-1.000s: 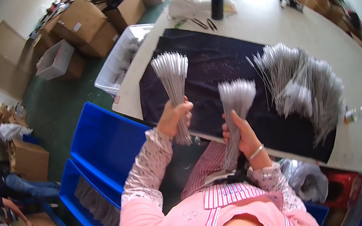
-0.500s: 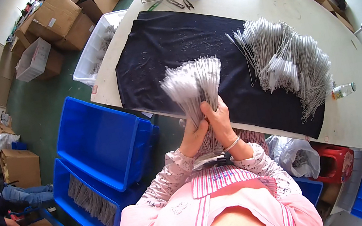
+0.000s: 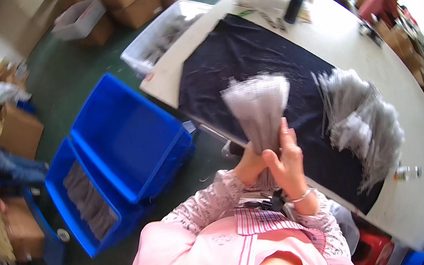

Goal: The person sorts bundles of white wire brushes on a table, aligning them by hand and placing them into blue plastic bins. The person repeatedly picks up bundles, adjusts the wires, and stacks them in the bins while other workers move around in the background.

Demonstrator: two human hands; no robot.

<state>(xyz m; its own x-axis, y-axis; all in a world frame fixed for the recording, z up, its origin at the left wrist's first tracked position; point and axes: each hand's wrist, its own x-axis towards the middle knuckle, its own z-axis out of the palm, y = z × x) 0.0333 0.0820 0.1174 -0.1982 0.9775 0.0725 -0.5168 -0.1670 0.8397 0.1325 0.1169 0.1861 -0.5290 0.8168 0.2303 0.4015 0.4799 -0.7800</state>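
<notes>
Left hand (image 3: 251, 165) wraps the brushes (image 3: 259, 103) low; right hand (image 3: 288, 163) lies alongside, fingers straight, thumb apart. Brushes fan heads-up before the cloth (image 3: 204, 77). Best: even, light pressure, heads level.

Held well apart a second ago, one to each hand, the two bunches of thin brushes are now merged into a single bunch (image 3: 259, 105), heads fanned toward the far side. The left hand (image 3: 249, 164) has come right to clasp the stems beside the right hand (image 3: 290, 161), whose fingers, curled around its own bunch before, have straightened along the right side.
</notes>
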